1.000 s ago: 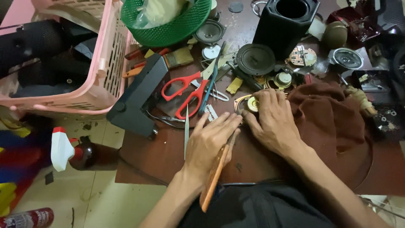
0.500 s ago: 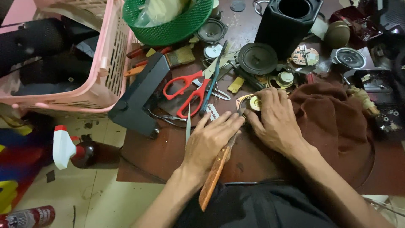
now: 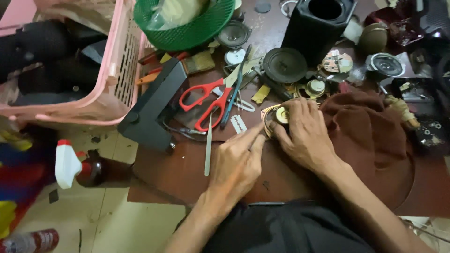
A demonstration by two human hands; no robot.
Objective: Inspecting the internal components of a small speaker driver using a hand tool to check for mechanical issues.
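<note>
You are pressing your right hand (image 3: 307, 133), fingers curled, on one small round speaker (image 3: 276, 118); your left hand (image 3: 239, 161), forefinger extended, is touching its rim. One green basket (image 3: 197, 33) is holding a plastic bag (image 3: 176, 9).

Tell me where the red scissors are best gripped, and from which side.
Grip the scissors at the red loop handles, probably coming from above on the left. They lie flat and partly open, loops pointing toward the black box, blades running toward the green-handled tool. The loops are bare; the blade end is crowded by tools, and the left hand is nearest.

Red scissors (image 3: 206, 100); pink basket (image 3: 119, 70); green basket (image 3: 187, 28); black speaker box (image 3: 318, 28)
</note>
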